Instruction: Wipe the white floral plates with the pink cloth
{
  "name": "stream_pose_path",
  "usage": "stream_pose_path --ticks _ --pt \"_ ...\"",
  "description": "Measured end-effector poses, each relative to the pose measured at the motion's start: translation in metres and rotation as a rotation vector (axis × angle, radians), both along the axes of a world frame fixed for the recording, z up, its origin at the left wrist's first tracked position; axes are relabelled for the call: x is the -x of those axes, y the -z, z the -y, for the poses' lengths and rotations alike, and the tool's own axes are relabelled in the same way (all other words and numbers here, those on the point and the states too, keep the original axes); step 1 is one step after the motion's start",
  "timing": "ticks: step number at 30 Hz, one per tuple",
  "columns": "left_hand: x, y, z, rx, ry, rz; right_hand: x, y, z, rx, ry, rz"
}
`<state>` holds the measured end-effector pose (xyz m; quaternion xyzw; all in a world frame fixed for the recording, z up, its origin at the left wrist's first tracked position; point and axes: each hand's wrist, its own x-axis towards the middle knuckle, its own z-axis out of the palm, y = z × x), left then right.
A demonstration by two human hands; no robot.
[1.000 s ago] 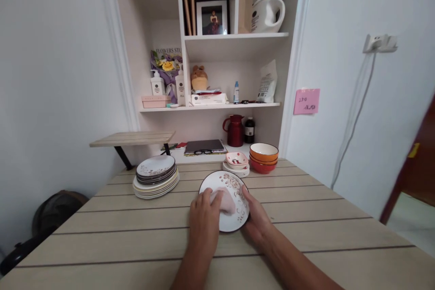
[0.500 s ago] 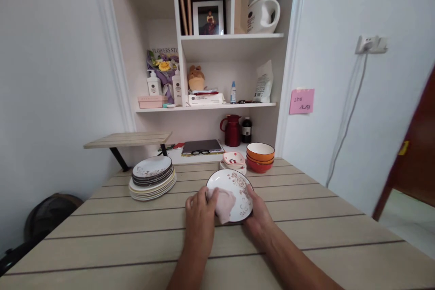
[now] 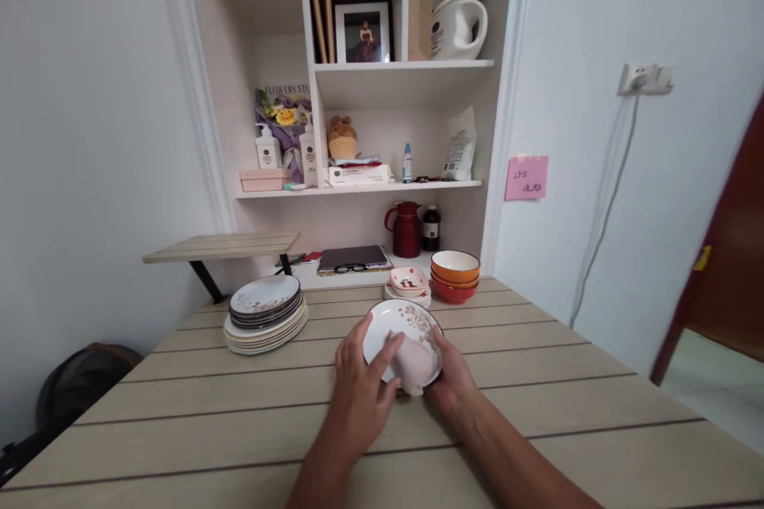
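A white plate (image 3: 382,324) with a dark rim and brown floral print is held tilted above the table. My right hand (image 3: 457,382) grips its right edge, thumb on the upper face and the other fingers hidden beneath. A pale pink cloth (image 3: 415,364) lies bunched on the lower right of the plate and hangs over its near edge. My left hand (image 3: 363,386) is at the plate's left side with its fingers apart. Its index fingertip touches or nearly touches the cloth, and the thumb is below.
Stacked plates (image 3: 266,310) stand at the left of the wooden table (image 3: 239,421). Behind the held plate are small strawberry-patterned dishes (image 3: 409,280) and stacked orange and red bowls (image 3: 454,274). A red jug (image 3: 407,229) and a dark laptop (image 3: 353,257) sit at the back.
The cloth has shifted right across the plate. My left hand has turned and its fingers have spread. The right hand keeps its grip on the plate. The whole view has shifted slightly.
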<state>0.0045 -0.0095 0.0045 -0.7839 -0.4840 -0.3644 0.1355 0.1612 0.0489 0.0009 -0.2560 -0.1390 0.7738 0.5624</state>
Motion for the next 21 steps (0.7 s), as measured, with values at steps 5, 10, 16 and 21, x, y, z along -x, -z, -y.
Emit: stream_pose_path --ticks 5,10,16,21 --pt "-0.005 0.001 -0.002 -0.006 0.053 -0.142 0.006 0.001 0.004 -0.032 -0.039 0.05" --pt "-0.009 0.009 -0.006 0.071 -0.003 -0.223 0.012 0.007 0.004 -0.082 -0.053 0.155" --pt "-0.01 0.004 -0.004 -0.047 -0.132 -0.199 0.018 0.005 0.014 -0.134 -0.208 0.18" --pt "0.005 -0.002 -0.006 -0.077 -0.374 -0.065 0.024 0.004 0.021 -0.129 -0.257 0.215"
